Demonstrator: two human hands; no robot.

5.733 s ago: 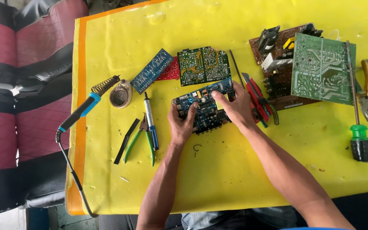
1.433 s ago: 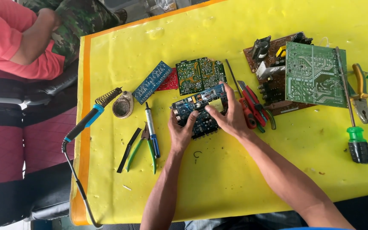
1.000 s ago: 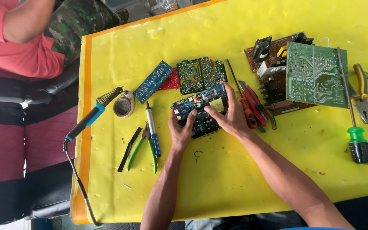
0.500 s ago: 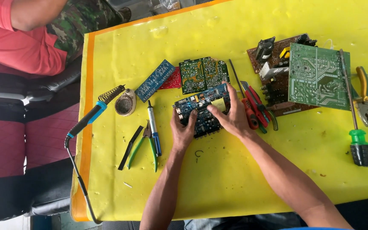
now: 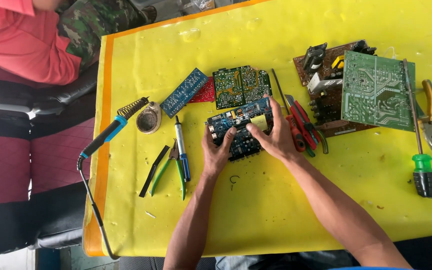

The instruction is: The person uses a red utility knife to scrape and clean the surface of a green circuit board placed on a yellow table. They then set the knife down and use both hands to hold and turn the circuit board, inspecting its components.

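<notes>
Both hands are on a blue circuit board [image 5: 236,120] lying on a yellow table cover [image 5: 276,220] near the middle. My left hand [image 5: 218,151] grips its near left edge, thumb on top. My right hand [image 5: 272,135] holds the right side, fingers spread over the board near a yellow component. A dark board lies under the blue one.
A green board [image 5: 240,86], a blue strip board [image 5: 184,92] and a red board lie beyond. Red cutters [image 5: 302,125], stacked boards [image 5: 371,90], pliers [image 5: 430,117] and a green screwdriver [image 5: 422,170] lie right. A soldering iron [image 5: 108,135], round tin [image 5: 148,120] and green pliers [image 5: 172,167] lie left. A person in red sits far left.
The hands stay on the blue board with only small finger shifts. The person in red at the left has come into view and moved since the oldest frame.
</notes>
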